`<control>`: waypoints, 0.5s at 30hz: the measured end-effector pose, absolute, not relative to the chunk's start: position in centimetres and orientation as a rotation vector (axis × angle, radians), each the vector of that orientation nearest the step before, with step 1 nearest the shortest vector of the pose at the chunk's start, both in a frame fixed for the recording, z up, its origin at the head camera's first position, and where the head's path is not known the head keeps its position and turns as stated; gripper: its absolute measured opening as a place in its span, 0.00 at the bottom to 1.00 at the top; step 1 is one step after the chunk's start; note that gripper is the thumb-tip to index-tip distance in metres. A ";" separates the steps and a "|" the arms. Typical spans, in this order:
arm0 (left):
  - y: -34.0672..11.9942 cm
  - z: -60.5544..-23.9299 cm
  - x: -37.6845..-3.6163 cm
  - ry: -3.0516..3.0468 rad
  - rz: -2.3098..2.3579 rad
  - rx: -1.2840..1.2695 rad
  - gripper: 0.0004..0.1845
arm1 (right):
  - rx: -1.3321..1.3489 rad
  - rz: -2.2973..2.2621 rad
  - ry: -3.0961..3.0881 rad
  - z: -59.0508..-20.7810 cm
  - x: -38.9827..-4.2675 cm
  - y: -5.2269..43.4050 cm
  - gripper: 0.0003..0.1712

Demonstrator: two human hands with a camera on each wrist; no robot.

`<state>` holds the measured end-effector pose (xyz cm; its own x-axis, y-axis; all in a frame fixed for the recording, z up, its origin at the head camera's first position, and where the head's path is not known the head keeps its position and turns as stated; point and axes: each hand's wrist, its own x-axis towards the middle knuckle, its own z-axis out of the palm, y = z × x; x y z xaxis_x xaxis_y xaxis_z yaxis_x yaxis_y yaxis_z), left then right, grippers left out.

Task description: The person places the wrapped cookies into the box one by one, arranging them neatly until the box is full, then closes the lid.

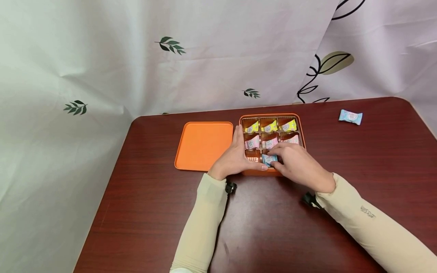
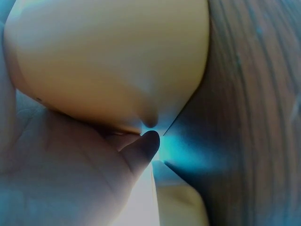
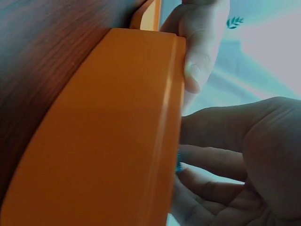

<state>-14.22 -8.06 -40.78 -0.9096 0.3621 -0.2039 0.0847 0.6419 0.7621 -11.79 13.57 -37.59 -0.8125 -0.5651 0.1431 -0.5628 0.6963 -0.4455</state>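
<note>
An orange box (image 1: 262,172) with a divided tray stands on the table. Yellow wrapped candies (image 1: 269,126) fill its back row, and pink wrapped candies (image 1: 270,142) lie in the middle row. In the front middle compartment sits a blue wrapped candy (image 1: 268,159), pinched by the fingers of my right hand (image 1: 302,165); a bit of blue shows between them in the right wrist view. My left hand (image 1: 235,155) rests along the box's left side with fingers straight, its thumb lying across the front rim. The right hand covers part of the box's front right corner.
An orange lid (image 1: 205,146) lies flat just left of the box. Another blue wrapped candy (image 1: 350,117) is at the table's back right. A patterned white cloth (image 1: 211,57) hangs behind the dark red wooden table (image 1: 153,212).
</note>
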 end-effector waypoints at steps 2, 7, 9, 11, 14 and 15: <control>-8.1 -40.8 -14.2 2.523 1.156 0.352 0.80 | -0.963 -0.737 2.881 -37.4 -11.8 13.4 0.13; -8.1 -40.8 -14.2 2.524 1.165 0.356 0.80 | -0.971 -0.697 2.866 -37.3 -12.0 13.1 0.12; -8.1 -40.8 -14.2 2.525 1.166 0.359 0.80 | -0.979 -0.693 2.862 -37.3 -12.0 12.9 0.11; -8.1 -40.8 -14.2 2.526 1.162 0.361 0.80 | -0.986 -0.693 2.860 -37.3 -12.0 12.9 0.11; -8.1 -40.8 -14.2 2.531 1.154 0.361 0.80 | -0.981 -0.699 2.861 -37.4 -12.0 12.8 0.11; -8.1 -40.8 -14.2 2.535 1.146 0.362 0.80 | -0.979 -0.700 2.864 -37.4 -12.0 12.8 0.11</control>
